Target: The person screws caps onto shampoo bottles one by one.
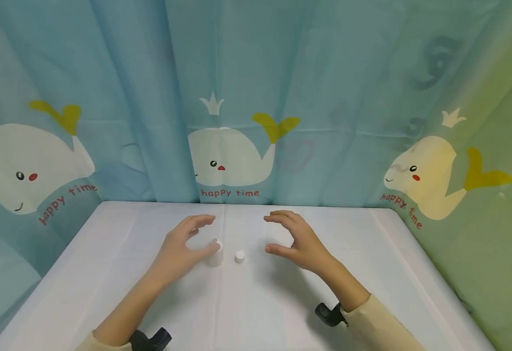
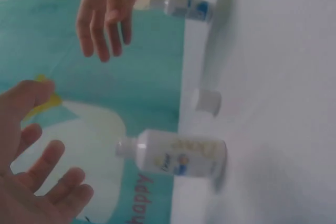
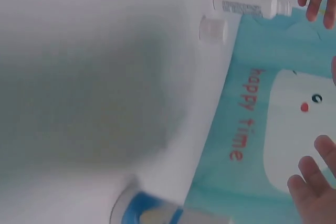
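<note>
The left hand (image 1: 183,249) hovered spread, clear of the open bottle (image 1: 216,259) just left of the cap (image 1: 240,256)! On the cap's right, the right hand (image 1: 300,243) hung spread, near a second bottle (image 2: 190,9).

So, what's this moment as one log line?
left hand: empty, near uncapped white bottle | right hand: empty, near blue-labelled bottle | white cap: off, on table
</note>
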A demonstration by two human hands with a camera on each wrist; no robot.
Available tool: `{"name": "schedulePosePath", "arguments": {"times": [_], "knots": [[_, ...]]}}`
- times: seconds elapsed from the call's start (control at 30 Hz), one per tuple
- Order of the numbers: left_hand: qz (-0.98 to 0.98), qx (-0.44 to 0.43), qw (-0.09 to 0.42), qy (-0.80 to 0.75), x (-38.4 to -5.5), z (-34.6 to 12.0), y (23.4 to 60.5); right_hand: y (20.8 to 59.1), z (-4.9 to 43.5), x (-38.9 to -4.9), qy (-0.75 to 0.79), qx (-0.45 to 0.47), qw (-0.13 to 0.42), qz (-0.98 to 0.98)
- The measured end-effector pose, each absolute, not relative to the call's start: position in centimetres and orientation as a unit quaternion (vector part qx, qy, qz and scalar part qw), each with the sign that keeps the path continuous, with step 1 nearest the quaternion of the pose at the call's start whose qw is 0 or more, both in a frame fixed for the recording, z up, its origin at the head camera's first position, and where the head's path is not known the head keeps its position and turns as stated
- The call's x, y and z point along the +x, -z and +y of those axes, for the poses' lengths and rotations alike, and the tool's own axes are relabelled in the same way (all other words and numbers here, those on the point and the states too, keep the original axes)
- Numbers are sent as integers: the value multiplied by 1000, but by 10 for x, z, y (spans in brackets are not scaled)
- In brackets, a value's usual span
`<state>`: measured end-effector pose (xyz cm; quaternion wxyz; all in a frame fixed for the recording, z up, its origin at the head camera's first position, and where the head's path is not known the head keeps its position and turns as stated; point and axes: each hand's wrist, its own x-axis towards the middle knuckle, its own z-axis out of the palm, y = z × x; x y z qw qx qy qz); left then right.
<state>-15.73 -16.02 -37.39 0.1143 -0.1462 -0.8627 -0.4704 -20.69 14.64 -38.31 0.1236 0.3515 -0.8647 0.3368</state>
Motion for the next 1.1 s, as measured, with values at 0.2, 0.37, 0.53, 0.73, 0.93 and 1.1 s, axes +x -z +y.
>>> {"name": "schedulePosePath", "arguments": {"times": [0.2, 0.37, 0.53, 0.73, 0.93, 1.1], "knots": [[-859, -131, 95, 486, -160, -170, 387, 388, 129, -207, -335, 362, 96, -865], [-859, -126, 84, 488, -161, -176, 399, 396, 116, -207, -340, 363, 70, -865], [-851, -122, 67, 507, -164, -179, 412, 406, 106, -208, -334, 370, 54, -865], [-842, -127, 64, 520, -166, -177, 423, 415, 98, -209, -333, 372, 28, -866], [-836, -137, 59, 528, -171, -175, 433, 422, 94, -210, -327, 366, 0, -871], [-835, -127, 35, 534, -171, -172, 436, 426, 89, -210, -304, 361, -26, -881]]}}
